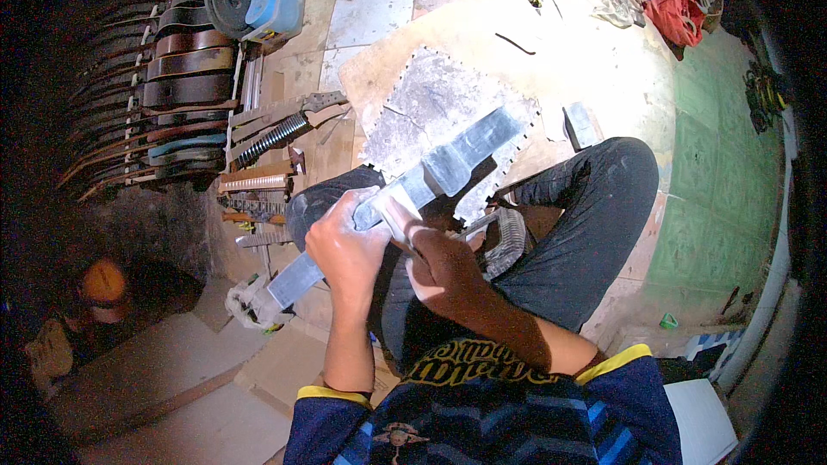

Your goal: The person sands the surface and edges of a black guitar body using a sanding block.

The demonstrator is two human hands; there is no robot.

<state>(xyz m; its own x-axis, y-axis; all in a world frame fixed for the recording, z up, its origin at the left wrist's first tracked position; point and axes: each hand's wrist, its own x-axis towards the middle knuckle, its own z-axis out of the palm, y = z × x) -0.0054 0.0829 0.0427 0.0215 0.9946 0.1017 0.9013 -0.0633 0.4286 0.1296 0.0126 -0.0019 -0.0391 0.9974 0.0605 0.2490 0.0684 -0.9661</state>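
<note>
A long, grey, dusty bar (482, 139) runs slantwise over my lap, from near my left knee up to the far right. Its far part is wider and stepped, like a block; the near end is narrow and flat. My left hand (346, 237) wraps round the bar near its middle. Just right of it, my right hand (412, 237) is closed on the same bar, its fingers pale with dust and partly hidden. Beneath the far end lies a dusty grey foam mat (422, 95) with toothed edges. My crossed legs (594, 198) are on both sides.
Several guitar bodies (189, 65) stand racked at the left, beside a blue tub (277, 4). Nearer lie a coiled black spring-like tool (274, 139) and wooden strips (254, 182). A grey block (582, 125) rests beyond my right knee. A red bag (674, 17) sits far right.
</note>
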